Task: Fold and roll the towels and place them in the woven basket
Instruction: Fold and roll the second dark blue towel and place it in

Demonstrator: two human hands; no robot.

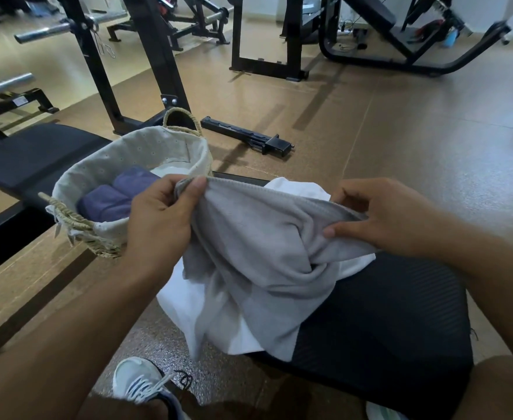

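Head camera, gym floor —

**Desk:** What are the hands doing?

**Photographer:** A person is sitting astride a black padded workout bench (385, 322), holding up a crumpled grey terry towel (258, 253) by its hemmed top edge. The left hand (161, 216) is pinching one corner between thumb and curled fingers; the right hand (382, 216) is gripping the same edge further along, thumb pressing on top and fingers curled beneath. The cloth is sagging between them and draping down onto the bench.

**Desk:** Anything under it?

**Photographer:** A white towel (185, 301) is lying unfolded on the bench, partly covered by the grey one and hanging over the bench's left edge.

**Desk:** And the basket?

**Photographer:** An oval woven straw basket with a pale dotted fabric liner (134, 153) is sitting just left of the bench's far end, resting on a second black bench (34, 153). Two rolled dark blue towels (119, 195) are lying side by side inside it, with something white beside them.

**Desk:** Surroundings?

**Photographer:** A grey-and-white trainer (140, 383) is showing left of the bench's near end, on the speckled floor. Black weight-machine frames (146, 56) are standing beyond the basket.
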